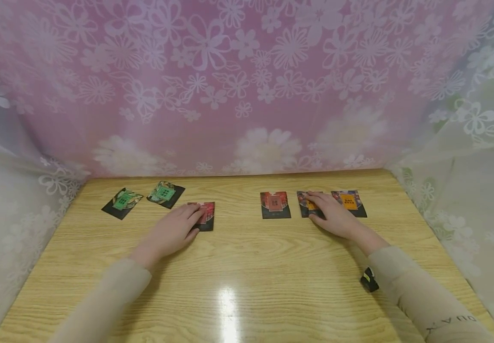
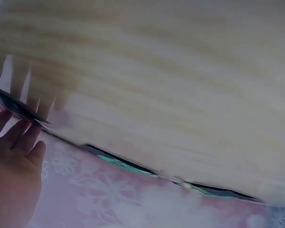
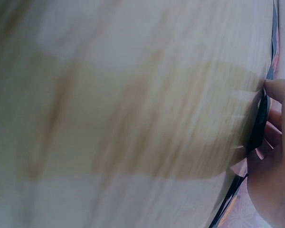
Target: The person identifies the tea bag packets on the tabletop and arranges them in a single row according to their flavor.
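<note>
On the wooden table (image 1: 251, 259), two green packets (image 1: 122, 202) lie tilted at my far left, near each other. Just right of them, my left hand (image 1: 170, 232) rests on a pink-red packet (image 1: 208, 220), fingers loosely extended across it. A red packet (image 1: 275, 204) lies alone mid-table. Next, my right hand (image 1: 334, 216) touches an orange packet (image 1: 311, 206), fingers spread over it; another orange packet (image 1: 350, 202) sits just beyond. By my right sleeve (image 1: 418, 290) is a small black object (image 1: 369, 280), perhaps a roll.
</note>
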Available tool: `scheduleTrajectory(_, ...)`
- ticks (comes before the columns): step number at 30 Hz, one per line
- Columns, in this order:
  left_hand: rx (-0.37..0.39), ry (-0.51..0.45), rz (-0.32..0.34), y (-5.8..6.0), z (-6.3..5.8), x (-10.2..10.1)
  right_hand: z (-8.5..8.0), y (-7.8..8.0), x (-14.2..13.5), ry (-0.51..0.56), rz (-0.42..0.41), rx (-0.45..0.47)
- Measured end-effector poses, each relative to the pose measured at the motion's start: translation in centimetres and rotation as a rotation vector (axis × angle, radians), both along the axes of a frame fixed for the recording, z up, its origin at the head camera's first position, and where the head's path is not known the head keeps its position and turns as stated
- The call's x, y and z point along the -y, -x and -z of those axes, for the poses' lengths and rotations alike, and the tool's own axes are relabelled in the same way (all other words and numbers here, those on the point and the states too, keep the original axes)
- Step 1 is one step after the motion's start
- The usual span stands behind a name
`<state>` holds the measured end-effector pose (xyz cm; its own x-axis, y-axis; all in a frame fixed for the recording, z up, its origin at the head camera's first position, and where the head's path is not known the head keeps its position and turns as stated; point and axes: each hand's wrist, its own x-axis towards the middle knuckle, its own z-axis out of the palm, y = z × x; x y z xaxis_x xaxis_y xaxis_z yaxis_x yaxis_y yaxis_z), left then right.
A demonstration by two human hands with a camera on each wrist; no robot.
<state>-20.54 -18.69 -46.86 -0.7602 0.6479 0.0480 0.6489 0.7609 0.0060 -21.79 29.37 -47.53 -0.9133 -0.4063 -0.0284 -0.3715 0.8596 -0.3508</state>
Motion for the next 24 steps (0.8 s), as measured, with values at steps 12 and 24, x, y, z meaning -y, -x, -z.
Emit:
scheduleTrajectory(12,0.050,0.054,0.009,2.7,-0.2,-4.8,-0.1,0.2,-0.1,0.000,0.002,0.017)
scheduleTrajectory(24,0.062,0.116,0.024,4.0,-0.1,-8.5,0.1,0.6,-0.3,0.001,-0.007,0.017)
